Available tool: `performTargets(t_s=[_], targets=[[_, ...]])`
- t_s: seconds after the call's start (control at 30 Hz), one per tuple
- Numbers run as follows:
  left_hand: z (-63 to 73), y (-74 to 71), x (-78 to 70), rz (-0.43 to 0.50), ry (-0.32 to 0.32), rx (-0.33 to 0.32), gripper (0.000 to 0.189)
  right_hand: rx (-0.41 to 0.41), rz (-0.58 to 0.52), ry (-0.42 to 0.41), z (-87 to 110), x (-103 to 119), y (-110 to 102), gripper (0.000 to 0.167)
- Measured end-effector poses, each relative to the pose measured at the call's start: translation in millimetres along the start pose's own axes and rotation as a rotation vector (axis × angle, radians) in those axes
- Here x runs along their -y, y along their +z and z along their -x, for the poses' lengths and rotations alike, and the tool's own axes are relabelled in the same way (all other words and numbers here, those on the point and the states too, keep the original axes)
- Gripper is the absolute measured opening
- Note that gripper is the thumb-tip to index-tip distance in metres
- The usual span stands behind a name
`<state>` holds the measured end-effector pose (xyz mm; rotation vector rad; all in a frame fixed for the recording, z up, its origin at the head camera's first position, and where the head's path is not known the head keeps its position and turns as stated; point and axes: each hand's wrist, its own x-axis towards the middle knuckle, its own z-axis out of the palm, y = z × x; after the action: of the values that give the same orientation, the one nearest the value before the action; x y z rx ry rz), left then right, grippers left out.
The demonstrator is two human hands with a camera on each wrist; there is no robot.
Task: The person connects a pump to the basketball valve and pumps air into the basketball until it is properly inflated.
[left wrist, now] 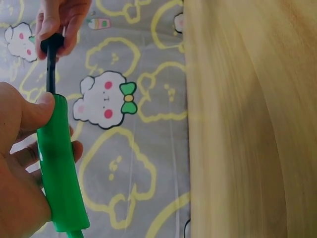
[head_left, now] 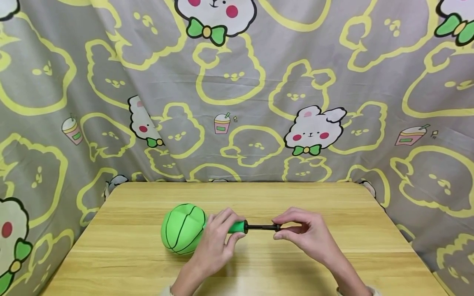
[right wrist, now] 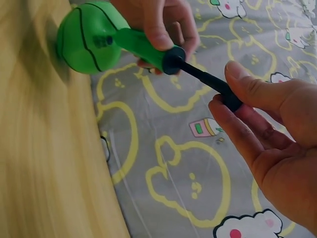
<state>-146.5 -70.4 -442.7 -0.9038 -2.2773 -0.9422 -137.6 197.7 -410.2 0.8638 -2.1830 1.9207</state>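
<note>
At the lower centre of the head view, the left hand [head_left: 214, 244] grips the green barrel of a pump [head_left: 235, 227], its thumb lying along the barrel close to the black collar at the end. To its right, the right hand [head_left: 310, 234] pinches the black handle [head_left: 277, 227] between thumb and fingers. The black rod [head_left: 260, 227] shows bare between the two hands, drawn out of the barrel and lying nearly level across the frame. A green ball [head_left: 182, 230] with black lines sits left of centre in the lower half, just beside the left hand and dented along its top. In the right wrist view the barrel's narrow end meets the ball's outline at upper left; whether the tip is inside the ball I cannot tell. The pale wood worktop [head_left: 129, 263] fills the bottom of the head view. Behind it a grey curtain [head_left: 255, 53], printed with yellow outlines, white rabbits and pink cups, covers the upper part and both sides.
</note>
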Motion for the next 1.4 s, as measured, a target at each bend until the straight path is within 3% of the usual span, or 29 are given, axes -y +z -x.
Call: performTargets(t_s=[0.47, 0.77, 1.2, 1.4], targets=[[0.3, 2.4, -5.2, -0.005, 0.022, 0.017, 0.024, -0.048, -0.017, -0.078, -0.4, -11, 29, 0.028], [2.0, 7.4, -6.7, -0.020, 0.026, 0.037, 0.026, -0.079, -0.014, -0.084, 1.2, -21, 45, 0.027], [3.1, 5.1, -3.2, -0.002, 0.023, 0.059, 0.025, -0.026, -0.009, -0.003, 0.0, -15, 40, 0.023], [2.6, 3.8, -4.3, 0.011, 0.032, 0.067, 0.023, 0.012, 0.020, -0.028, -0.2, -8, 33, 0.022]])
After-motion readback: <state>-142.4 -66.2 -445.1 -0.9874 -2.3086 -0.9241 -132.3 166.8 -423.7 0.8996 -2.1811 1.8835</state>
